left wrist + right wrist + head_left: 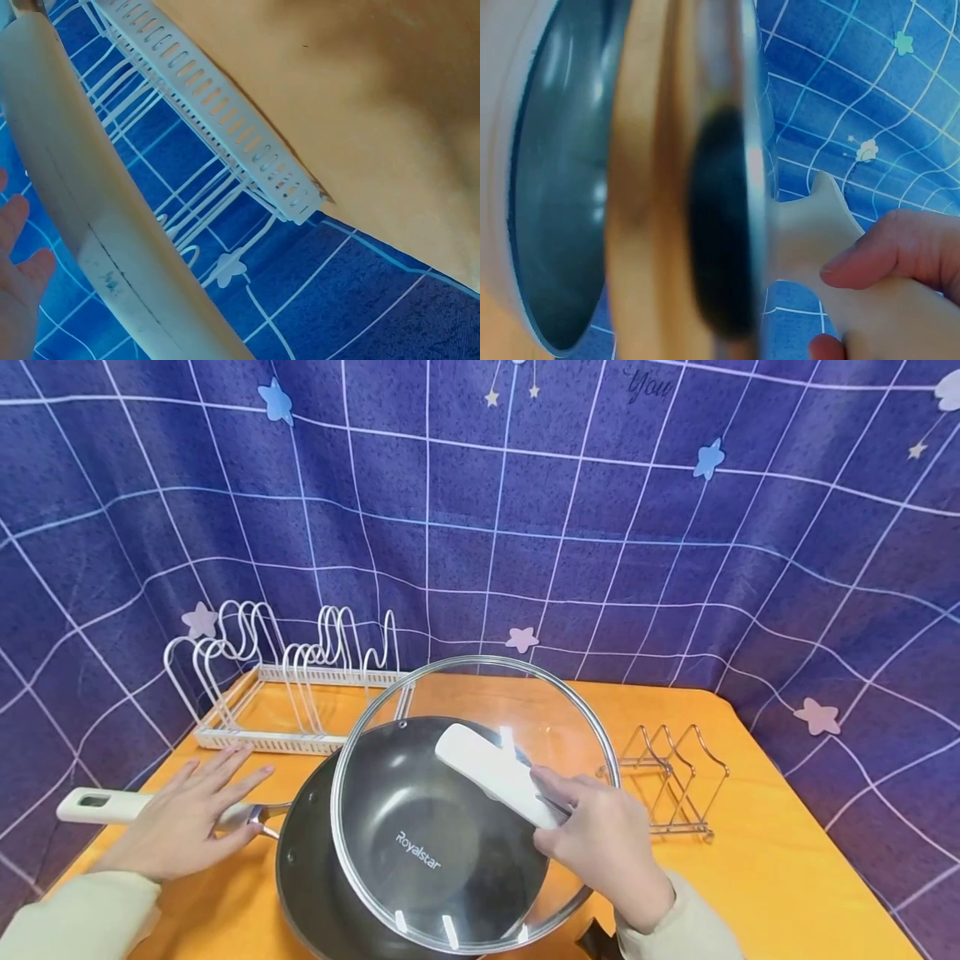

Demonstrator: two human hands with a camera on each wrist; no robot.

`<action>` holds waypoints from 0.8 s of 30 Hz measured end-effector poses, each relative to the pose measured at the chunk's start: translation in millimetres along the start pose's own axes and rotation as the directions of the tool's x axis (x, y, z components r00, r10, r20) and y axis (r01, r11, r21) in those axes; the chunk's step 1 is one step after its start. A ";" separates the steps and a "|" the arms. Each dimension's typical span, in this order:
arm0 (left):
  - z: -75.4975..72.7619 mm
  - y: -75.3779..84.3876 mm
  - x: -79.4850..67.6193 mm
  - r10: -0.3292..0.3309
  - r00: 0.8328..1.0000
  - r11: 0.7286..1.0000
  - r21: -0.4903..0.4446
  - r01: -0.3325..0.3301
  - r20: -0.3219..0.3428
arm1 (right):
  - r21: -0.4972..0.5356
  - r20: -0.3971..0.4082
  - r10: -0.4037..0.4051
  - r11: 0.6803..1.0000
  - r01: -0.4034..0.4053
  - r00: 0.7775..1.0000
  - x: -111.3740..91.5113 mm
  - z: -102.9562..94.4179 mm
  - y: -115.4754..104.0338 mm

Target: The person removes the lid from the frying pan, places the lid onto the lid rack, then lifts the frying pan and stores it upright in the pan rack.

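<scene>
My right hand [603, 831] grips the white handle [480, 764] of a round glass lid [573, 714] with a metal rim. The lid is held over a dark frying pan [307, 852] marked Royalstar and overlaps much of it in the head view. The right wrist view shows the lid edge-on, apart from the pan [559, 202], with thumb and fingers round the lid handle [806, 236]. With fingers spread, my left hand [191, 818] lies over the pan's cream handle [101, 806]. That pan handle [112, 202] crosses the left wrist view beside the fingertips.
A white wire dish rack [270, 742] stands at the back left of the orange table [780, 860]. To the right of the lid is a small metal rack [678, 785]. A dark object [597, 939] shows at the bottom edge. Behind hangs a blue gridded curtain [465, 560].
</scene>
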State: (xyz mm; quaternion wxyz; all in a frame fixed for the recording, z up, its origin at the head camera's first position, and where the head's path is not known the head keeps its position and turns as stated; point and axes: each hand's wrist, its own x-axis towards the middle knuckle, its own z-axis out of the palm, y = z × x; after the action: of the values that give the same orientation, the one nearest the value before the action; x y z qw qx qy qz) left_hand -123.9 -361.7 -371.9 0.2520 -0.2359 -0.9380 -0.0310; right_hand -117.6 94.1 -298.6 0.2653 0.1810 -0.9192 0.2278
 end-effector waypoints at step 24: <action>1.9 7.3 12.2 0.024 1.000 1.000 0.008 -0.024 0.018 | -0.161 -0.233 -0.146 0.981 0.110 0.961 -2.1 -1.2 14.8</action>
State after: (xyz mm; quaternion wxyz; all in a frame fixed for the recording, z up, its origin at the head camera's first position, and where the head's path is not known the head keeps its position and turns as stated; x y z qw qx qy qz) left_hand -130.7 -349.7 -368.0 0.2450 -0.2464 -0.9374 -0.0219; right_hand -122.2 107.4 -303.7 0.4030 0.1909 -0.8802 0.1623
